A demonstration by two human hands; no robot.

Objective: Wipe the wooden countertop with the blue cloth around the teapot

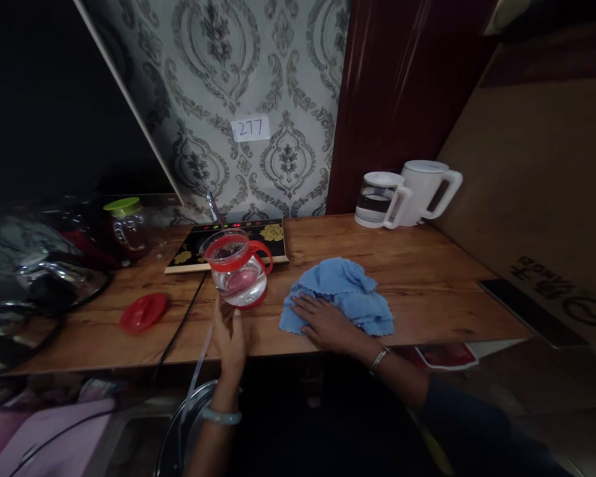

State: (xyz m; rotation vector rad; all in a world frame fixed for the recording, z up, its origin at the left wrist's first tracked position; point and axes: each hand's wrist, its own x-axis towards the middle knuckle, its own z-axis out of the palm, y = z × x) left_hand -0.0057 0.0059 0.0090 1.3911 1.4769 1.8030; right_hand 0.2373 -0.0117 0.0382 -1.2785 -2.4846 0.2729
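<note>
Red-rimmed clear-glass jug [239, 278] was clasped low by the left hand [229, 339]. Crumpled blue cloth [346, 286] lay beneath the flattened right hand [328, 323].

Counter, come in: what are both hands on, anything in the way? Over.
Left hand low against glass pitcher. Right hand spread on blue cloth. Black cord between pitcher and red lid.

5 o'clock: blue cloth [345, 288] partly hidden under my right grip [326, 323]. 7 o'clock: metal basin [171, 429] cut off below.
</note>
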